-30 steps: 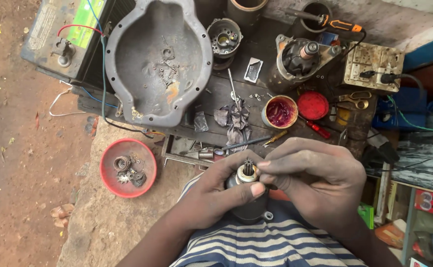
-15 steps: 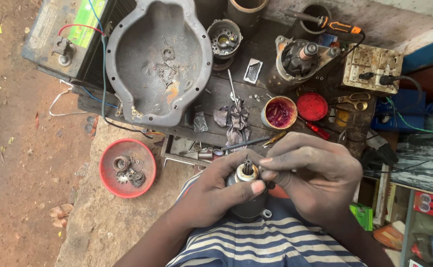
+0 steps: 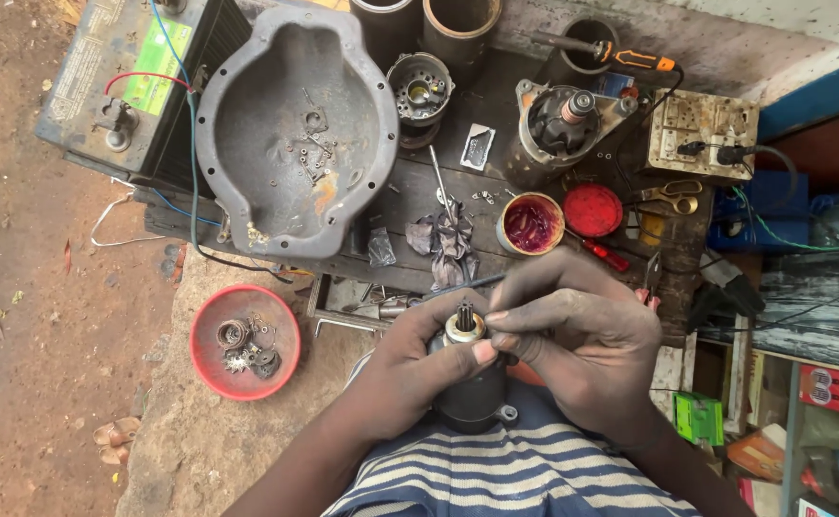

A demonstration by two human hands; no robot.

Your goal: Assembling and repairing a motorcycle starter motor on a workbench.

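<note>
The table (image 3: 410, 258) stood just ahead of the person and carried a large grey housing (image 3: 295, 124) at its left, a battery (image 3: 123, 86) beyond that, and an open tin of red grease (image 3: 529, 225) near its front edge with the red lid (image 3: 592, 210) beside it. A red bowl (image 3: 244, 341) of small parts sat on the ground to the left, apart from both hands.

The motor (image 3: 472, 378) was held at the lap, below the table edge, with its long axis upright and its shaft end (image 3: 464, 324) facing the camera. The left hand (image 3: 410, 369) was clamped around the motor body from the left, thumb pressed just under the shaft collar. The right hand (image 3: 582, 354) lay to the right, its fingers (image 3: 525, 308) drawn together and touching the shaft end from the side; whether they pinched a small part could not be determined. The right hand was nearer the grease tin, which lay directly ahead of it.
</note>
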